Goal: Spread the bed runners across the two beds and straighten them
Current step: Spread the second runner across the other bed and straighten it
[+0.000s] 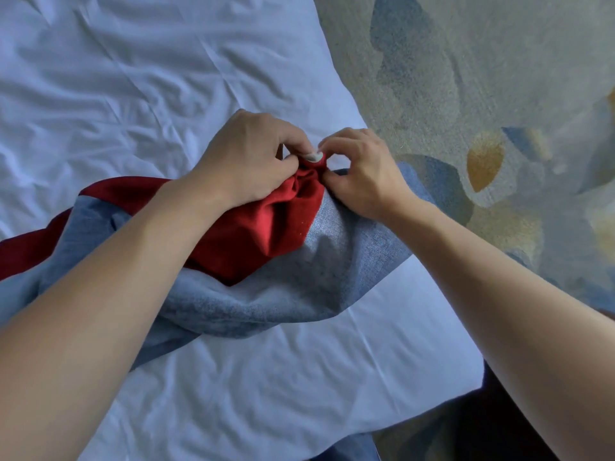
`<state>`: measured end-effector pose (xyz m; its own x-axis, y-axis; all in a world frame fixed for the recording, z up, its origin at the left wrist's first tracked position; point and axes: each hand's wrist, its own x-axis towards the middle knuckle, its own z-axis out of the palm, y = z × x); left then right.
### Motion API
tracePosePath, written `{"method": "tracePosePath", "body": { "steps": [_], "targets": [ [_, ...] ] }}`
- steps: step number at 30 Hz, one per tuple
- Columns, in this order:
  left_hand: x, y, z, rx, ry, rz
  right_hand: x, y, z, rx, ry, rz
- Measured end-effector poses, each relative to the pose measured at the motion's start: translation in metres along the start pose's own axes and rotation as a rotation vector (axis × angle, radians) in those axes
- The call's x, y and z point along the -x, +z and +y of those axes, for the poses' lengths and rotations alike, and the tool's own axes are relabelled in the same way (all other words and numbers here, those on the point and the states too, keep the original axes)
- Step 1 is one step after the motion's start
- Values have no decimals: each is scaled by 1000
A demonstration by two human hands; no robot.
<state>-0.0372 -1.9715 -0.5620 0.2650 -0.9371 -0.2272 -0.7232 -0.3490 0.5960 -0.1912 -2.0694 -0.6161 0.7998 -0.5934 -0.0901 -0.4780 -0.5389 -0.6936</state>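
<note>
Your left hand (253,161) and right hand (359,168) both pinch the bunched bed runner (266,227) at the bed's (133,94) right edge; tug unevenly and it could slide floorward.

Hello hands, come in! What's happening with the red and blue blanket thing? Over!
Left hand and right hand both pinching bunched bed runner near bed edge. Runner crumpled, not spread. Nothing blocking.

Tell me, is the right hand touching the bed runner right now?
Touching. The head view shows the right hand pinching the bunched red part of the bed runner at the edge of the bed, close beside the left hand.
</note>
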Motion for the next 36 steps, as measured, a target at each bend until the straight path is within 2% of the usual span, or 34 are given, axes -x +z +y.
{"method": "tracePosePath", "body": {
  "steps": [3, 8, 12, 16, 18, 20, 23, 26, 32, 36],
  "targets": [
    [-6, -6, 3, 14, 4, 80, -12, -19, 3, 34, 15, 70],
    [-30, 0, 18, -29, -75, 125, -19, -36, 11, 275, 74, 265],
    [-55, 14, 35, -220, -3, 174, -15, -37, 14, 349, 105, 290],
    [-67, 11, 30, -313, 122, 381, -18, -48, 22, 348, 95, 478],
    [-71, 4, 21, -299, 108, 499, -23, -50, 26, 300, 88, 530],
    [-77, -1, 2, -338, 3, 459, -25, -48, 34, 273, 132, 477],
    [-87, 0, -25, -440, -219, 215, -14, -32, 51, 301, 279, 241],
    [-93, 15, -27, -483, -248, 139, 8, -10, 62, 323, 380, 78],
    [-102, 30, -30, -600, -235, 203, 40, 6, 82, 262, 611, 139],
    [-94, 34, -24, -582, -196, 197, 47, 11, 70, 238, 484, 238]
  ]
}}
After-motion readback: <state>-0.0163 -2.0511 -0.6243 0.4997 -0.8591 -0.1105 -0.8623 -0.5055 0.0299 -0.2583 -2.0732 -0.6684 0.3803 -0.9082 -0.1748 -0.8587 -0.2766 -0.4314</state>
